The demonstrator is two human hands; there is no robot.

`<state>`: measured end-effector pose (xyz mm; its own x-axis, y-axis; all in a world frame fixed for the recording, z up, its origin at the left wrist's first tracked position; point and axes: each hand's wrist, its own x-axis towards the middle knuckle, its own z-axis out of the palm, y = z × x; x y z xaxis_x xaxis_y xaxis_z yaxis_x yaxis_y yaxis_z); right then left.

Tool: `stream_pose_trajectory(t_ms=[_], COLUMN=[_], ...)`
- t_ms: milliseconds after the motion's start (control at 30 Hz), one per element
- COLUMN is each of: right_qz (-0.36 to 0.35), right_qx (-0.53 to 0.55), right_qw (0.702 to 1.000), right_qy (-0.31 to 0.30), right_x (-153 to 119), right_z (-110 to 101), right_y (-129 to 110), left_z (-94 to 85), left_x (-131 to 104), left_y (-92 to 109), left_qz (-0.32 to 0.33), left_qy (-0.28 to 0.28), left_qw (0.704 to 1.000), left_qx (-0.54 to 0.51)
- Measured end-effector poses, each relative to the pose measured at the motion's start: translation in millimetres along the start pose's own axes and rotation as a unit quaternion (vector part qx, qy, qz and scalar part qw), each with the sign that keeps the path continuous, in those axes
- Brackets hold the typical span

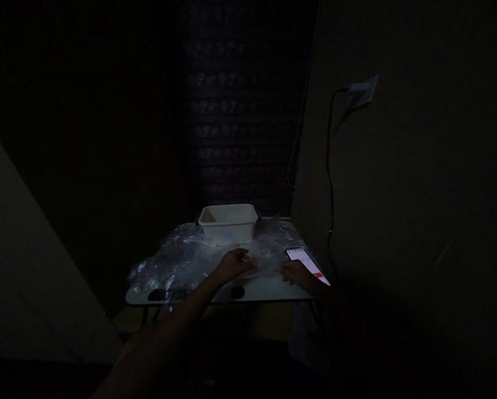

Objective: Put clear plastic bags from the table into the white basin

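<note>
In dim light, my left hand (233,263) is low over a small folding table, its fingers closed on the edge of a thin piece of clear plastic (268,267). My right hand (295,272) has its fingers bent round the opposite edge of that plastic, beside the phone. The piece stretches between both hands, and its outline is blurred. More crumpled clear plastic (169,263) is spread over the left and back of the table. Behind my hands stands a white plastic tub (228,233) with dark handles; its inside is mostly hidden.
A phone (309,265) with a lit screen lies at the table's right edge. The white tabletop (265,291) has dark cutouts along its front. A cable (330,166) hangs from a wall socket (363,91) on the right. Dark blinds (236,122) cover the back.
</note>
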<state>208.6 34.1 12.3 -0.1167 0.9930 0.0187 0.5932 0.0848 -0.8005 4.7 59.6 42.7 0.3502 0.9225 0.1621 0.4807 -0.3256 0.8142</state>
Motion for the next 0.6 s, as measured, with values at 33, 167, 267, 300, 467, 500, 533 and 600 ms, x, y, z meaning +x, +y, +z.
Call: stream_pose_trajectory(t_ms=[33, 167, 267, 300, 467, 500, 533, 600], right_qz=[0.017, 0.084, 0.105, 0.111, 0.168, 0.175, 0.179, 0.185], right_qx=[0.035, 0.147, 0.190, 0.198, 0.214, 0.211, 0.205, 0.201], right_qw=[0.999, 0.985, 0.976, 0.974, 0.962, 0.962, 0.962, 0.962], right_qy=[0.002, -0.003, -0.015, -0.015, -0.002, 0.003, 0.007, 0.012], right_x=[-1, -3, -4, -4, -5, -4, -3, 0], right_z=[0, -2, -3, -3, -2, -1, -1, 1], right_y=[-1, -1, -1, -1, -2, 0, 2, 9], left_z=[-2.9, -6.5, 0.4, 3.5, 15.0, 15.9, 16.5, 16.5], left_x=[0, -2, -2, -2, 3, 3, 3, 3], left_y=[-3, -11, -14, -15, -18, -19, -20, -20], left_qz=[-0.026, -0.088, -0.109, -0.119, -0.160, -0.169, -0.177, -0.190], left_qy=[-0.016, -0.079, -0.102, -0.098, -0.071, -0.070, -0.068, -0.066], left_qw=[0.999, 0.993, 0.988, 0.987, 0.984, 0.983, 0.982, 0.979], left_qx=[-0.015, -0.018, 0.026, 0.038, 0.030, 0.023, 0.016, 0.001])
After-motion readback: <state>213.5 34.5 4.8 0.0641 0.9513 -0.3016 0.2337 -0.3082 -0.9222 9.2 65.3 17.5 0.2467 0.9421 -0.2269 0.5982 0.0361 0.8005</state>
